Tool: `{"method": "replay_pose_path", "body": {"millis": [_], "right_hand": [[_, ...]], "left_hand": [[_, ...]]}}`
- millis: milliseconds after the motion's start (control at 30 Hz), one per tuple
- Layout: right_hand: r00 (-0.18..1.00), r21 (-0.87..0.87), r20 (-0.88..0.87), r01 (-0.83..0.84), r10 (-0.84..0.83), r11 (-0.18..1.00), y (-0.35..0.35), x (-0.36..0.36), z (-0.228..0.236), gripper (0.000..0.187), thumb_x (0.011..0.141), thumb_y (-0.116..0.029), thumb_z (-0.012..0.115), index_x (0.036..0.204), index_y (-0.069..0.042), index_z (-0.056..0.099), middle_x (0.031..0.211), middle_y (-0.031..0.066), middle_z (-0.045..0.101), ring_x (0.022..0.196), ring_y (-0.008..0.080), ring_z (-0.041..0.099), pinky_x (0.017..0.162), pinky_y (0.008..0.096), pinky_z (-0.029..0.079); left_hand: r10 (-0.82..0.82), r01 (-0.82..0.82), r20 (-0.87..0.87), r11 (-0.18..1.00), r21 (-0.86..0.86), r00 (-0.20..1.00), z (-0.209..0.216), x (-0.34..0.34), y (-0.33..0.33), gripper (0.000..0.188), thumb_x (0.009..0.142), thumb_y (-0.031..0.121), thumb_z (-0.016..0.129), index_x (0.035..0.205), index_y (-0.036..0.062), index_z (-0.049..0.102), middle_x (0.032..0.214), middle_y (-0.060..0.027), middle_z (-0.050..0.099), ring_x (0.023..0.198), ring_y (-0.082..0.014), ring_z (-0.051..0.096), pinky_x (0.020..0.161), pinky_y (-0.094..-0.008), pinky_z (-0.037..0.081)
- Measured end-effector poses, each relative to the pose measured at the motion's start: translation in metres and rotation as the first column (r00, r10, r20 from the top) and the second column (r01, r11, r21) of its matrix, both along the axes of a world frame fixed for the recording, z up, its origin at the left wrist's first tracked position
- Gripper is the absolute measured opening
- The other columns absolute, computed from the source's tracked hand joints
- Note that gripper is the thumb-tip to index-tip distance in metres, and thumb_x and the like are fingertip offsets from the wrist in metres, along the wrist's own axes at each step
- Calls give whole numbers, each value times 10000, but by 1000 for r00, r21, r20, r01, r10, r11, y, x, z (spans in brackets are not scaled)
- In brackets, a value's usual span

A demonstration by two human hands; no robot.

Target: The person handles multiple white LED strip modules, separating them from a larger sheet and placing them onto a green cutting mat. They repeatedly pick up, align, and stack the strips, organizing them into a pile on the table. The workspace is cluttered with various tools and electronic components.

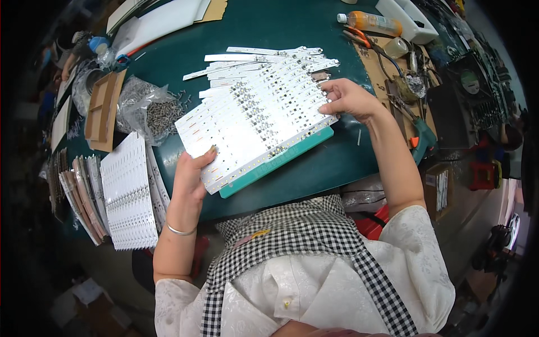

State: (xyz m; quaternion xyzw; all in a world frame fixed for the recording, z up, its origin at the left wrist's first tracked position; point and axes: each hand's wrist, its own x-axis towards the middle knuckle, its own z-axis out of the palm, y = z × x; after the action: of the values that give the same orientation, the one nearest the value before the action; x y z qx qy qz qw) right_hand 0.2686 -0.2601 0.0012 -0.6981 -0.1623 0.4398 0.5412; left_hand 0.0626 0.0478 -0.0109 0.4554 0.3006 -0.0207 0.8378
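Between my two hands is a white circuit board panel [224, 147], made of many joined strips dotted with small parts, tilted over the table. At its near left corner my left hand [193, 171] grips the edge, thumb on top. My right hand [349, 100] pinches the right edge between thumb and fingers. Below the panel, a green flat block or tray [281, 168] shows along the near side. Loose white circuit board strips [241, 58] lie fanned out just beyond the panel, partly covered by it.
A plastic bag of screws [163, 117] lies left, beside a cardboard divider box [101, 112]. More white panels [128, 196] stand at the left edge. On the right are pliers [359, 38], an orange drink bottle [370, 23], a solder wire coil [414, 85] and a green-handled tool [425, 139].
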Motion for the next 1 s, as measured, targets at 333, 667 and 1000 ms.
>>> {"method": "replay_pose_path", "body": {"millis": [333, 667, 1000], "right_hand": [[982, 157, 4, 186, -189, 970, -11, -28, -9, 638, 588, 35, 792, 1173, 56, 538, 991, 71, 666, 851, 111, 635, 782, 236, 502], [875, 134, 382, 265, -296, 955, 1, -29, 19, 374, 635, 86, 748, 958, 22, 572, 779, 70, 650, 645, 109, 596, 574, 248, 487], [458, 31, 856, 415, -238, 909, 18, 34, 3, 175, 724, -110, 732, 878, -31, 705, 845, 111, 681, 754, 178, 642, 688, 285, 503]], "left_hand": [[84, -180, 267, 915, 360, 960, 15, -12, -15, 564, 771, -85, 610, 1287, -34, 388, 1221, -149, 530, 1071, -224, 564, 911, -346, 468], [287, -708, 703, 565, 424, 650, 61, -17, 24, 513, 769, -78, 676, 1233, -35, 462, 1163, -141, 573, 1020, -215, 576, 902, -355, 489], [275, -562, 606, 748, 352, 746, 61, -40, 19, 617, 744, -61, 697, 1290, -19, 412, 1219, -148, 538, 1098, -228, 540, 941, -358, 454]]}}
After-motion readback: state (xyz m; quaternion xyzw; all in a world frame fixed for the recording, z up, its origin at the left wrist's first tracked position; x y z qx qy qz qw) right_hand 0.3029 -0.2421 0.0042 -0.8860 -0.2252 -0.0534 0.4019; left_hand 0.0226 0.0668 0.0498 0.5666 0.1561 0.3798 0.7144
